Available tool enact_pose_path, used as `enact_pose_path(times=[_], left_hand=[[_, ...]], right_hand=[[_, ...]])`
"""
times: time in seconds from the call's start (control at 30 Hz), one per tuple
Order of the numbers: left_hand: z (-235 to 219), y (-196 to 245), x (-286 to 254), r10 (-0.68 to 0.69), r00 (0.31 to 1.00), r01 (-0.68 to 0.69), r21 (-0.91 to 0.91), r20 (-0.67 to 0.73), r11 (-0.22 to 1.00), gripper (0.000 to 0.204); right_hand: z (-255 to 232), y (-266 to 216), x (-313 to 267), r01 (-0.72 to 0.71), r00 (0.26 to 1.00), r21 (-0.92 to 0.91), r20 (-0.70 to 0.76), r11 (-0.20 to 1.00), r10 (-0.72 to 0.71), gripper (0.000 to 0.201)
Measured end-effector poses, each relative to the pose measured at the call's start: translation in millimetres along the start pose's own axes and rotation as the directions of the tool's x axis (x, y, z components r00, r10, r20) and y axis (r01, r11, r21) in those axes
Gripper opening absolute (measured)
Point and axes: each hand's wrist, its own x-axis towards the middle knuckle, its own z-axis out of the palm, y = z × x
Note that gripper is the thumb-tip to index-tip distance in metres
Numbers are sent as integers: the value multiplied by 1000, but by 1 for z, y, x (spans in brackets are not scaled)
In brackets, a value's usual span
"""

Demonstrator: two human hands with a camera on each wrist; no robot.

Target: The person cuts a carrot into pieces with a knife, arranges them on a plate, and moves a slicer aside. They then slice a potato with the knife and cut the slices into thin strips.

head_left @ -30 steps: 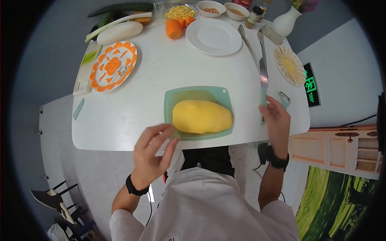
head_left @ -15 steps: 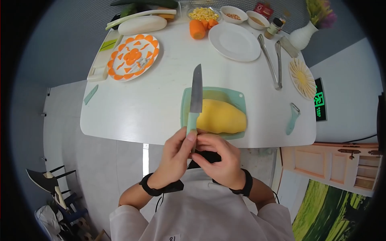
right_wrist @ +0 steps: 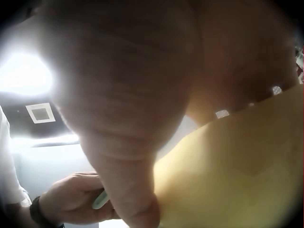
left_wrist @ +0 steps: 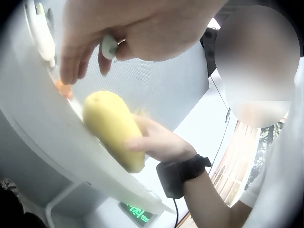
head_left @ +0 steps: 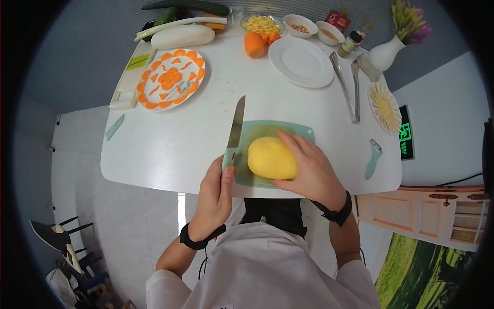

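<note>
Gripping the knife [head_left: 236, 126] by its handle, the left hand [head_left: 212, 200] has curled fingers; the right hand's [head_left: 318, 175] fingers clasp the yellow vegetable [head_left: 271, 158].

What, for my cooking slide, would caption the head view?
Knife in left hand, right hand gripping yellow produce, green cutting board beneath.

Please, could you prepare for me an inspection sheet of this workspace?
Surface: white table; green board near its front edge.
Job's things: upright-pointing knife; yellow vegetable, contact with board unclear.
Clutter: white plate, tongs, peeler, carrot, vase, among other items.
Hands: left hand has a grip on the knife handle; right hand clasps the vegetable.
Cables: dark cables near both wrists; none seen on the table.
Surroundings: lit green sign beyond the table's right side.
</note>
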Motion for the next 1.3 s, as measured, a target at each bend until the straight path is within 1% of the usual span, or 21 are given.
enact_pose_path(times=[0.1, 0.13, 0.2, 0.23, 0.33, 0.43, 0.5, 0.53, 0.6, 0.7, 0.8, 0.9, 1.0, 1.1, 1.2, 1.3], left_hand=[[3, -6, 1, -72, 997, 73, -23, 32, 997, 41], [4, -6, 2, -49, 999, 49, -14, 18, 999, 41], [5, -6, 2, -7, 1000, 7, 4, -9, 1000, 43], [6, -5, 2, 20, 1000, -20, 28, 0, 999, 42], [5, -4, 2, 65, 998, -67, 104, 19, 992, 40], [6, -7, 2, 86, 996, -92, 183, 39, 979, 35], [6, -8, 3, 118, 991, -128, 232, 56, 964, 32], [6, -9, 4, 165, 985, -174, 256, 58, 951, 31], [7, -11, 4, 254, 965, -261, 303, 64, 916, 30], [1, -7, 2, 254, 960, -278, 427, 113, 860, 27], [-3, -7, 0, 243, 963, -270, 474, 119, 838, 25], [-4, -6, -1, 196, 976, -216, 461, 92, 861, 21], [-5, -4, 3, 92, 993, -113, 459, 68, 881, 16], [-8, -1, 10, 40, 994, -83, 481, 99, 873, 13], [-5, -3, 14, 84, 989, -135, 515, 121, 847, 11], [0, -8, 15, 173, 978, -207, 548, 114, 810, 15]], right_hand=[[-2, 1, 5, -14, 1000, -21, 26, 1000, 14, 100], [-2, 1, 6, -19, 999, -26, 40, 999, 20, 99], [-1, 1, 6, -6, 1000, -22, 16, 1000, 6, 95], [-1, 1, 6, 5, 1000, -23, 5, 1000, -5, 93], [4, -6, -2, -133, 988, 53, -67, 990, 136, 85], [12, -5, -11, -181, 958, 29, -220, 983, 183, 82], [11, -9, -14, -262, 938, 42, -225, 964, 264, 84], [12, -12, -14, -299, 925, 48, -230, 953, 302, 86], [20, -13, -16, -286, 918, 39, -275, 957, 286, 85], [28, -16, -16, -254, 920, 26, -302, 967, 250, 85], [31, -19, -14, -235, 928, 22, -292, 972, 231, 85], [30, -22, -10, -250, 928, -4, -286, 968, 239, 85], [29, -22, -6, -275, 913, -17, -317, 961, 256, 85], [29, -21, -1, -279, 905, 5, -333, 960, 265, 85], [30, -18, -1, -283, 916, -5, -297, 959, 269, 87], [27, -15, -2, -280, 931, -12, -248, 960, 269, 89]])
